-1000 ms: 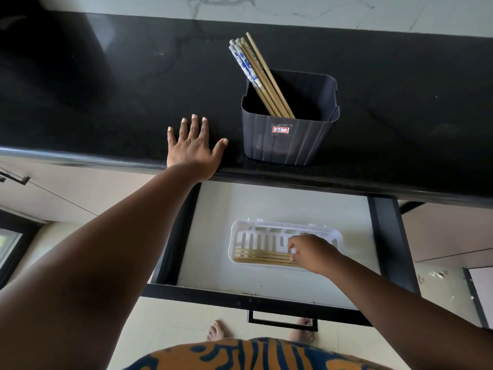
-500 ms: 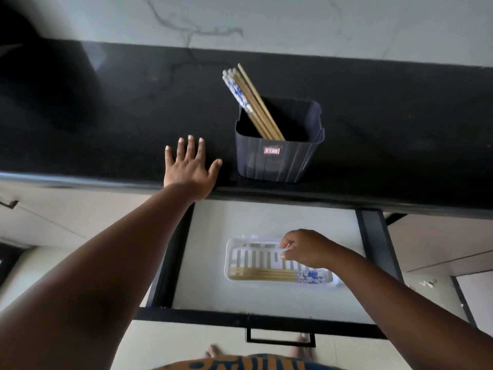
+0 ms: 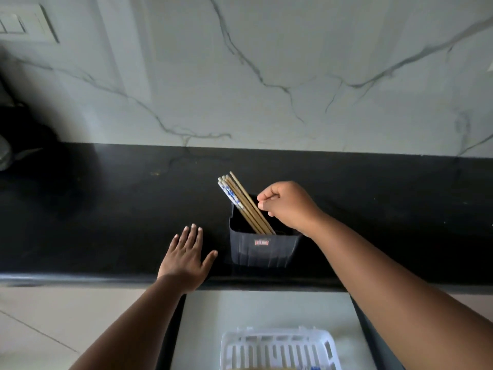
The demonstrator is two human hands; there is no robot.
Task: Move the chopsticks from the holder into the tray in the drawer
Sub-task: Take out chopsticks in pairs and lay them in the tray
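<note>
A dark grey holder (image 3: pixel 262 249) stands on the black counter (image 3: pixel 106 209). Several chopsticks (image 3: pixel 240 198), some wooden and some white with blue patterns, lean left in it. My right hand (image 3: pixel 286 206) hovers over the holder's right side with fingers curled; its fingertips are just beside the rightmost wooden chopstick, and no grip shows. My left hand (image 3: pixel 184 260) rests flat on the counter edge, left of the holder. Below, the white slotted tray (image 3: pixel 277 348) lies in the open drawer (image 3: pixel 261 308), with chopsticks just visible at its near edge.
A marble wall (image 3: pixel 266 76) rises behind the counter, with a switch plate (image 3: pixel 24 22) at the top left. A dark object (image 3: pixel 16 134) sits at the counter's far left. The drawer's black side rails flank the tray.
My right hand has left the tray in the drawer and risen to the holder beside the chopsticks. The view tilted up. My left hand stayed flat on the counter.
</note>
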